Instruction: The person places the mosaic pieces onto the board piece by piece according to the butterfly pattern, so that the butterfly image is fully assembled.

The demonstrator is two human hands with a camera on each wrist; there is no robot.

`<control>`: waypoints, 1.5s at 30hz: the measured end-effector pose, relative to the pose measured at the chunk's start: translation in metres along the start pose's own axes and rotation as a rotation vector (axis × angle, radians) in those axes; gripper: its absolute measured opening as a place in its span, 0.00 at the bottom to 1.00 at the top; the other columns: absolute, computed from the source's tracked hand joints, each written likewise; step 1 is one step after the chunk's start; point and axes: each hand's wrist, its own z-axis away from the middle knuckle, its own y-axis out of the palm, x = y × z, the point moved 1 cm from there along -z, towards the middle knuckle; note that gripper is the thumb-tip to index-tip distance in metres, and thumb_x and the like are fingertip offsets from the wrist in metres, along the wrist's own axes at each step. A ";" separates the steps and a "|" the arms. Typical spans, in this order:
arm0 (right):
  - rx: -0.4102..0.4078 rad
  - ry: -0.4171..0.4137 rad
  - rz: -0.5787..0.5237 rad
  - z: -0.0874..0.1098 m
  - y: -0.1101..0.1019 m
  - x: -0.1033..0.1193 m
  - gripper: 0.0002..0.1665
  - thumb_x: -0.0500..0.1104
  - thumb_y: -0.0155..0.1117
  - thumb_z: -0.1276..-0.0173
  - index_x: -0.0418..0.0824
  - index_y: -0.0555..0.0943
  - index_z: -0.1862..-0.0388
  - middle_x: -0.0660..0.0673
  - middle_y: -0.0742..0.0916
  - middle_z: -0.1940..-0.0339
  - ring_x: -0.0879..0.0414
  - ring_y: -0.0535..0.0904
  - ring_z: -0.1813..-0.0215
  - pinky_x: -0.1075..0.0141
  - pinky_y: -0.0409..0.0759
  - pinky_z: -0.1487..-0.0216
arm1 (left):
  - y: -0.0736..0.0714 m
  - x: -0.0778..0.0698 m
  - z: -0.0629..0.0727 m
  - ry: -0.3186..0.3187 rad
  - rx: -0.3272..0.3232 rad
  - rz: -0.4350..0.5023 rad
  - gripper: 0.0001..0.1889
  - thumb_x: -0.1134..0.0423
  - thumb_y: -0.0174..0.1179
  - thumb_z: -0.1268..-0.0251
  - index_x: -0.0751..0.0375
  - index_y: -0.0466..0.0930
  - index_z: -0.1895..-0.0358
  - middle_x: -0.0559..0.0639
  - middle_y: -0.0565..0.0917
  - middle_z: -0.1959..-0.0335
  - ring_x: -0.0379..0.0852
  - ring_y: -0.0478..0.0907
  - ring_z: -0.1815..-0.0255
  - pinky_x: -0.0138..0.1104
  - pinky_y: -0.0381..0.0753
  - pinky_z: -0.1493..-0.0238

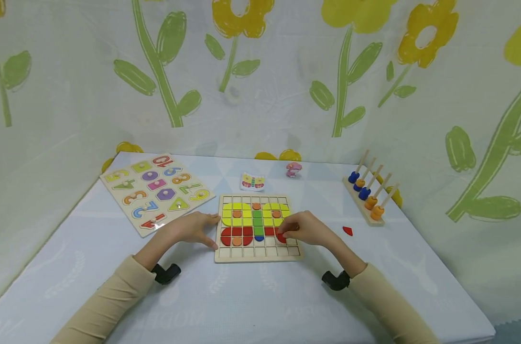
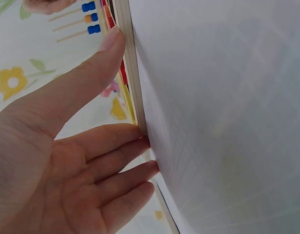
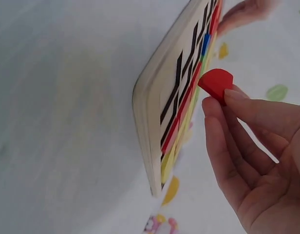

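A wooden grid board lies on the table, its squares partly filled with yellow, red, green, orange and blue pieces that form a butterfly. My left hand rests at the board's left edge, thumb and fingers straight and touching the rim, as the left wrist view also shows. Over the lower right of the board, my right hand pinches a red quarter-round piece between thumb and fingertips. In the right wrist view that piece is held above the board's surface. Another red piece lies on the table to the right.
A number puzzle board lies at the left. Behind the grid board are a butterfly picture card and a small pink figurine. A peg stand with blue and orange beads stands at the right, near the table's edge.
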 end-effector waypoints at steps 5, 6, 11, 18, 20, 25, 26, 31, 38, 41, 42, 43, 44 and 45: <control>0.013 -0.016 -0.005 -0.013 0.008 0.005 0.05 0.35 0.68 0.37 0.42 0.86 0.63 0.51 0.87 0.66 0.58 0.78 0.64 0.72 0.81 0.59 | 0.000 0.000 0.000 0.010 -0.005 -0.001 0.45 0.45 0.73 0.51 0.63 0.67 0.31 0.60 0.66 0.30 0.61 0.58 0.28 0.56 0.60 0.32; 0.017 -0.020 -0.010 -0.014 0.009 0.006 0.05 0.35 0.69 0.37 0.42 0.86 0.63 0.51 0.87 0.66 0.58 0.79 0.65 0.72 0.82 0.59 | 0.000 0.001 -0.001 0.012 -0.006 -0.002 0.45 0.45 0.73 0.51 0.63 0.67 0.31 0.60 0.66 0.30 0.61 0.59 0.28 0.56 0.60 0.32; 0.036 -0.031 -0.024 -0.020 0.014 0.007 0.05 0.34 0.68 0.38 0.41 0.86 0.64 0.50 0.87 0.67 0.60 0.79 0.67 0.72 0.82 0.59 | 0.001 0.002 -0.001 0.017 -0.013 -0.005 0.45 0.45 0.73 0.52 0.62 0.67 0.31 0.59 0.66 0.30 0.61 0.59 0.28 0.56 0.60 0.32; 0.061 0.001 -0.012 -0.023 0.017 0.010 0.04 0.34 0.68 0.37 0.41 0.86 0.65 0.51 0.87 0.67 0.60 0.79 0.67 0.72 0.82 0.58 | 0.002 0.003 -0.001 0.017 -0.008 -0.005 0.46 0.44 0.73 0.52 0.62 0.67 0.31 0.60 0.66 0.30 0.61 0.59 0.28 0.57 0.60 0.32; 0.059 0.008 -0.004 -0.023 0.018 0.011 0.04 0.34 0.69 0.38 0.41 0.86 0.65 0.52 0.87 0.68 0.60 0.79 0.67 0.72 0.82 0.59 | 0.001 0.003 -0.002 0.016 -0.007 -0.006 0.46 0.44 0.73 0.52 0.62 0.67 0.31 0.60 0.66 0.30 0.61 0.59 0.28 0.56 0.60 0.32; 0.046 0.040 0.018 -0.023 0.019 0.015 0.04 0.34 0.71 0.40 0.42 0.86 0.67 0.54 0.85 0.71 0.59 0.79 0.68 0.72 0.81 0.61 | 0.001 0.002 -0.002 0.003 -0.002 -0.004 0.46 0.44 0.73 0.52 0.62 0.66 0.30 0.59 0.66 0.29 0.61 0.59 0.28 0.56 0.61 0.32; 0.043 0.049 0.023 -0.023 0.019 0.015 0.04 0.35 0.71 0.40 0.42 0.86 0.67 0.54 0.85 0.71 0.59 0.78 0.69 0.71 0.81 0.62 | 0.001 0.002 -0.002 0.005 -0.001 -0.007 0.46 0.44 0.73 0.52 0.62 0.66 0.30 0.59 0.66 0.30 0.62 0.59 0.28 0.56 0.61 0.33; 0.031 0.059 0.049 -0.023 0.021 0.018 0.05 0.36 0.74 0.43 0.42 0.86 0.68 0.54 0.84 0.74 0.59 0.77 0.71 0.71 0.80 0.67 | 0.001 0.001 -0.001 -0.003 -0.001 0.005 0.46 0.44 0.73 0.52 0.61 0.67 0.30 0.59 0.66 0.30 0.61 0.59 0.28 0.56 0.62 0.33; 0.011 0.066 0.071 -0.022 0.022 0.022 0.06 0.36 0.75 0.44 0.41 0.85 0.68 0.53 0.83 0.76 0.58 0.76 0.72 0.71 0.80 0.68 | 0.001 0.002 -0.001 0.008 -0.005 0.003 0.46 0.44 0.73 0.52 0.62 0.67 0.31 0.59 0.66 0.30 0.61 0.59 0.28 0.56 0.61 0.33; 0.003 0.068 0.081 -0.023 0.023 0.021 0.06 0.36 0.74 0.44 0.42 0.85 0.68 0.54 0.83 0.76 0.59 0.76 0.71 0.71 0.80 0.67 | 0.001 0.002 -0.001 0.011 -0.007 0.001 0.46 0.44 0.73 0.52 0.62 0.67 0.31 0.59 0.66 0.30 0.61 0.59 0.28 0.56 0.60 0.32; 0.000 0.069 0.078 -0.023 0.024 0.021 0.06 0.36 0.74 0.44 0.42 0.85 0.68 0.54 0.83 0.75 0.59 0.77 0.71 0.71 0.80 0.67 | 0.001 0.002 -0.001 0.011 -0.007 0.001 0.46 0.44 0.73 0.52 0.62 0.67 0.31 0.59 0.66 0.30 0.61 0.59 0.28 0.56 0.60 0.32; -0.001 0.073 0.077 -0.023 0.024 0.021 0.06 0.36 0.74 0.43 0.42 0.85 0.68 0.54 0.83 0.75 0.59 0.77 0.71 0.71 0.80 0.67 | 0.001 0.002 -0.001 0.011 -0.007 0.001 0.46 0.44 0.73 0.52 0.62 0.67 0.31 0.59 0.66 0.30 0.61 0.59 0.28 0.57 0.60 0.32; -0.004 0.076 0.080 -0.022 0.024 0.021 0.06 0.36 0.74 0.43 0.43 0.85 0.68 0.54 0.83 0.75 0.59 0.77 0.71 0.71 0.80 0.66 | 0.001 0.002 -0.001 0.011 -0.007 0.002 0.46 0.44 0.73 0.52 0.63 0.67 0.31 0.59 0.66 0.30 0.61 0.59 0.28 0.57 0.60 0.32; -0.010 0.075 0.082 -0.022 0.024 0.021 0.06 0.36 0.74 0.43 0.42 0.85 0.67 0.54 0.83 0.75 0.58 0.77 0.70 0.71 0.80 0.66 | 0.001 0.002 -0.001 0.011 -0.007 0.003 0.45 0.45 0.73 0.52 0.63 0.67 0.31 0.59 0.66 0.30 0.61 0.59 0.28 0.57 0.60 0.32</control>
